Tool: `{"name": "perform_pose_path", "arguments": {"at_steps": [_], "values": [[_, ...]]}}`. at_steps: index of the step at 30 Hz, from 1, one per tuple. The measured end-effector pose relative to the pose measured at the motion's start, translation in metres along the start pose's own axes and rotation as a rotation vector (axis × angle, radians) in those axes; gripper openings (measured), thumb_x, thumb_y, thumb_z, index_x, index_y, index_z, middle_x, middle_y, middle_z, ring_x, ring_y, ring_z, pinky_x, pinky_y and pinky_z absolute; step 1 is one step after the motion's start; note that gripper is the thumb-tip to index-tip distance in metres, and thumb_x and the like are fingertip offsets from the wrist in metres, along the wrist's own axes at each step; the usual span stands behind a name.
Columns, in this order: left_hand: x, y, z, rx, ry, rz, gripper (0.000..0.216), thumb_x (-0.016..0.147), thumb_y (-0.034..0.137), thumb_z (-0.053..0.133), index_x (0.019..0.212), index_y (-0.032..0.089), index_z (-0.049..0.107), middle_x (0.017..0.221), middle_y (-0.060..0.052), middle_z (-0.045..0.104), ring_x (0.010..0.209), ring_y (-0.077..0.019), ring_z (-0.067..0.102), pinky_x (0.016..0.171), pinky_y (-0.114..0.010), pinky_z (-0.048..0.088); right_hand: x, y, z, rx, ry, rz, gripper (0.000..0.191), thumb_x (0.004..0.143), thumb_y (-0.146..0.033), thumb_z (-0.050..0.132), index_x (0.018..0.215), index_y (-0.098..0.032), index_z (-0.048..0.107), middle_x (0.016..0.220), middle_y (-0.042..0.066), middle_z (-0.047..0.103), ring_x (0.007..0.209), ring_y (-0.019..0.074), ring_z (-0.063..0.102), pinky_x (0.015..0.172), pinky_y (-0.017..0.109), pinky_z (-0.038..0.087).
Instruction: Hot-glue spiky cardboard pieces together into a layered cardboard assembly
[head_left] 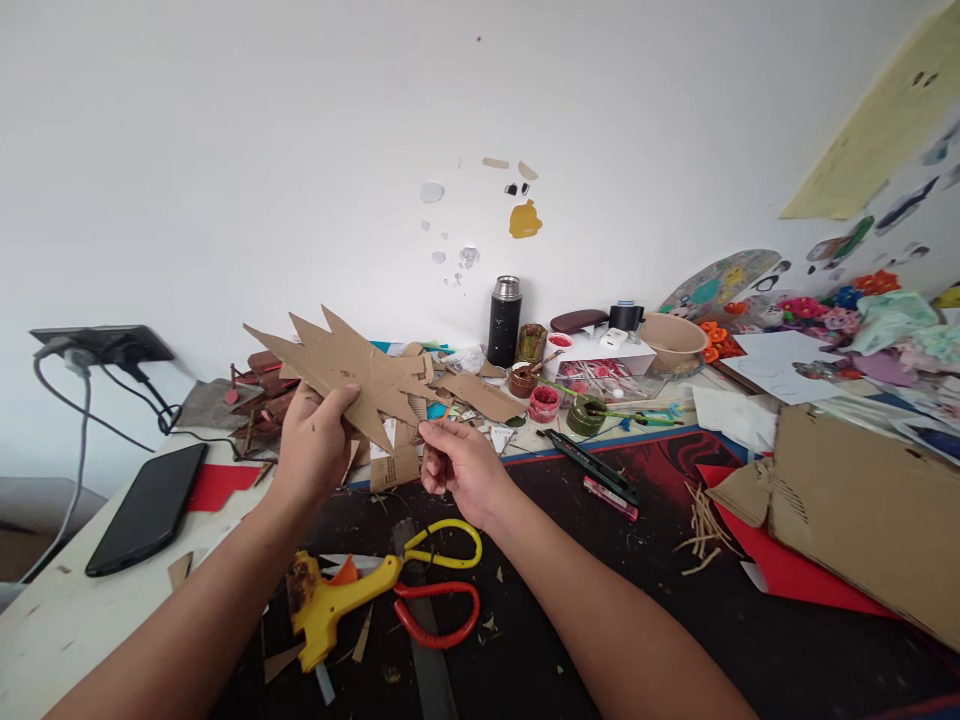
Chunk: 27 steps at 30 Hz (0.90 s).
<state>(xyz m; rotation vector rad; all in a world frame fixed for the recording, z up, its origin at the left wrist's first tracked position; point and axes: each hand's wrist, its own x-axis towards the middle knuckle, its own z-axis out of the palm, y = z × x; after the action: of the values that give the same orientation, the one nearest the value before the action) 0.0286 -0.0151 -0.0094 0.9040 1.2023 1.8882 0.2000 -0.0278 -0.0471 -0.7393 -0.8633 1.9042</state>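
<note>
My left hand (319, 435) grips a spiky, leaf-like piece of brown cardboard (349, 365), thumb on top and fingers beneath. Its jagged points spread to both sides above the work mat. Just right of it, my right hand (461, 465) has thumb and forefinger pinched together near the cardboard's lower points. What sits in that pinch, if anything, is too small to make out. Below both hands lie scissors with one yellow and one red handle (442, 615). A yellow hot glue gun (330, 610) rests beside them, partly over the blades.
Cardboard scraps (480, 395) pile up behind my hands. Further right stand a black flask (505, 325), open paint jars (544, 404) and a cutter knife (589, 465). A phone (150, 510) lies at left; a large cardboard sheet (870, 530) lies on red paper at right.
</note>
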Motion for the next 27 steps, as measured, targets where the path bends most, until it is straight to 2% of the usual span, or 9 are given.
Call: {"name": "perform_pose_path", "arguments": {"at_steps": [8, 16, 21, 27], "values": [[0.0006, -0.0011, -0.0007, -0.006, -0.004, -0.013, 0.037, 0.070, 0.030, 0.083, 0.104, 0.022, 0.071, 0.099, -0.005, 0.085, 0.100, -0.0302, 0.082, 0.094, -0.039, 0.067, 0.0002, 0.0013, -0.0007, -0.005, 0.004, -0.002, 0.049, 0.072, -0.057, 0.096, 0.073, -0.023, 0.061, 0.052, -0.008, 0.055, 0.042, 0.0113, 0.052, 0.041, 0.025, 0.029], [0.0001, -0.0011, -0.0009, -0.002, -0.014, -0.019, 0.035, 0.070, 0.029, 0.084, 0.102, 0.023, 0.070, 0.101, -0.007, 0.084, 0.107, -0.0328, 0.081, 0.095, -0.040, 0.068, 0.0009, 0.0021, -0.0011, -0.006, 0.008, 0.022, 0.049, 0.072, -0.058, 0.095, 0.075, -0.023, 0.060, 0.053, -0.008, 0.056, 0.041, 0.0109, 0.052, 0.042, 0.025, 0.030], [0.0004, -0.0016, -0.0008, 0.006, -0.020, -0.013, 0.037, 0.072, 0.031, 0.084, 0.106, 0.022, 0.071, 0.104, -0.009, 0.084, 0.111, -0.0356, 0.080, 0.096, -0.044, 0.068, 0.0011, 0.0018, -0.0010, -0.020, 0.014, 0.040, 0.048, 0.076, -0.059, 0.093, 0.076, -0.023, 0.061, 0.054, -0.008, 0.057, 0.042, 0.0110, 0.052, 0.043, 0.025, 0.031], [0.0013, -0.0022, -0.0022, 0.016, -0.027, 0.016, 0.034, 0.073, 0.031, 0.084, 0.103, 0.025, 0.070, 0.105, -0.006, 0.084, 0.107, -0.0323, 0.080, 0.093, -0.039, 0.067, 0.0001, 0.0016, -0.0004, -0.011, 0.018, 0.038, 0.050, 0.071, -0.060, 0.095, 0.075, -0.023, 0.061, 0.053, -0.008, 0.057, 0.042, 0.0112, 0.052, 0.042, 0.025, 0.031]]}}
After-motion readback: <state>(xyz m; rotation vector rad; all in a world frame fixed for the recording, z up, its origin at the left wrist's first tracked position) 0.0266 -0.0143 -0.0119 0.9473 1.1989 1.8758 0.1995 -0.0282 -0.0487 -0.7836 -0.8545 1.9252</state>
